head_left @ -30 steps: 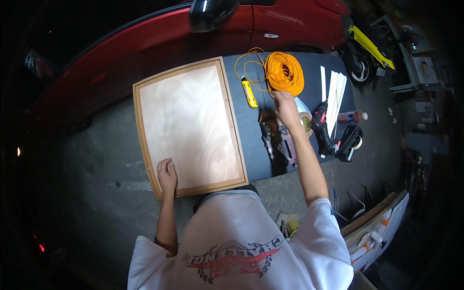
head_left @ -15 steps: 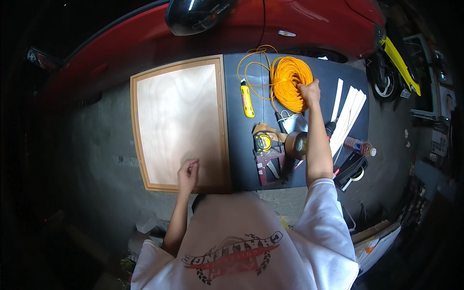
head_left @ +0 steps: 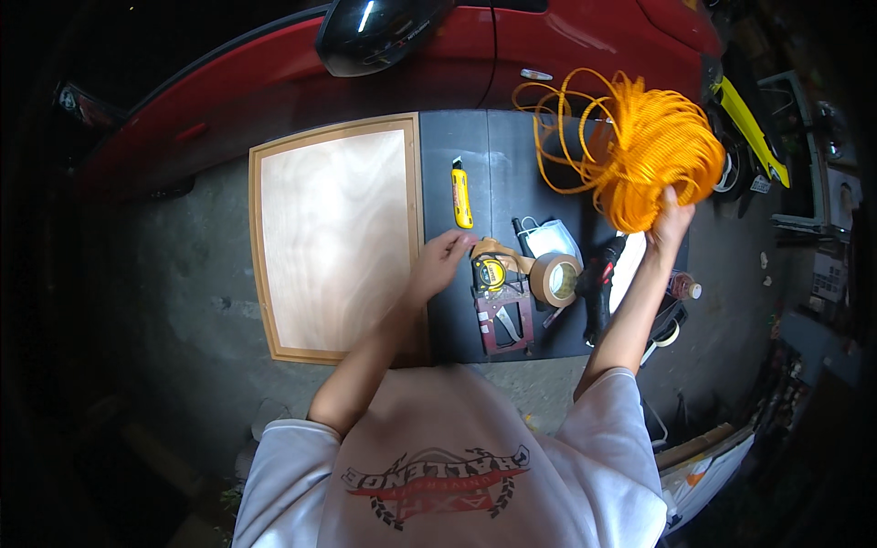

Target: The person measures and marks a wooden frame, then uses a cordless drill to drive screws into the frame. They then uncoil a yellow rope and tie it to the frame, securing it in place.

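Observation:
My right hand (head_left: 673,224) grips the lower side of a large coil of orange rope (head_left: 662,146), held up over the far right of the dark table. Loose loops of the rope hang out to its left. Over the table's middle, my left hand (head_left: 445,260) has its fingers drawn together with nothing seen in them. Just beside its fingertips is a yellow tape measure (head_left: 491,272), resting near a dark red, frame-shaped tool (head_left: 505,324). A yellow utility knife (head_left: 461,194) lies beyond that hand.
A wood-framed pale panel (head_left: 333,237) covers the table's left part. Brown tape (head_left: 554,279), a light blue face mask (head_left: 553,239) and a black-and-red power tool (head_left: 598,290) lie on the right. A bottle (head_left: 683,286) stands beyond my right forearm; a red car (head_left: 247,100) is behind the table.
My right hand has lifted the orange rope coil off the table and carried it right, toward me. My left hand has moved right and farther away, from over the panel to beside the tape measure.

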Tool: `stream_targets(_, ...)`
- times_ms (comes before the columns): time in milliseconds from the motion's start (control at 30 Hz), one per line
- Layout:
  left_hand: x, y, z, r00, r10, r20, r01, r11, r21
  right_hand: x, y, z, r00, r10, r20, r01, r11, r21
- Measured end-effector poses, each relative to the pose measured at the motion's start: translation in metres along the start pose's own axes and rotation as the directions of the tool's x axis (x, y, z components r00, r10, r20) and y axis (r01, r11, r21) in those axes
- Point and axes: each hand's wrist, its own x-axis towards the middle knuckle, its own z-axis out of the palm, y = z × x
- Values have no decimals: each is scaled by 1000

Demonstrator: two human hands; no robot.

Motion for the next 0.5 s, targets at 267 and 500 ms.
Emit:
stream_targets(267, 13, 59, 92, 881, -93, 465, 431, 564, -704, -90, -124, -55, 987, -88, 131, 77, 993, 85)
stream_targets(500, 3, 100, 85, 908, 202, 368, 338, 168, -926, -197, -180, -108, 998, -61, -25, 61, 998, 24)
